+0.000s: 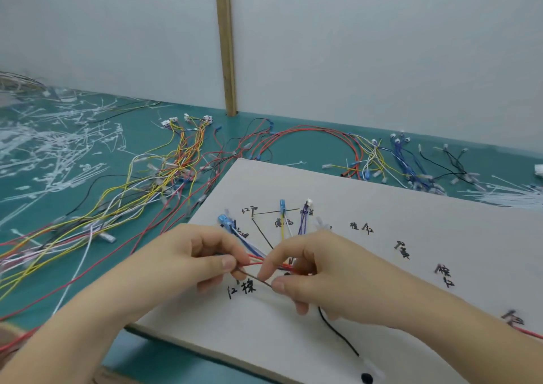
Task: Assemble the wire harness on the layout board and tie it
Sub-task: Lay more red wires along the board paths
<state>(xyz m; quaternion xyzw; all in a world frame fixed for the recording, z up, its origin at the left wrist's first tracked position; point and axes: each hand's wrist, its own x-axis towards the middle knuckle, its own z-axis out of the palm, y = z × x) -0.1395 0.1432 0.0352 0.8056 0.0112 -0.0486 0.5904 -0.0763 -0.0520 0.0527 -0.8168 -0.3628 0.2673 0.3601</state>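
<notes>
Matte layout board (382, 266), thin glossy wires (255, 259)

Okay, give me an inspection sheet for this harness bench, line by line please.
Surface: teal bench carrying a pale layout board with handwritten marks.
Job's things: red wires gathered over the board; blue-capped wire ends fanned out above.
Clutter: white cable-tie offcuts at far left.
Grips: left hand and right hand both pinch a thin strand.
Cables: loose wire pile on the left; looped red leads behind.
Surroundings: grey wall, wooden strip.
</notes>
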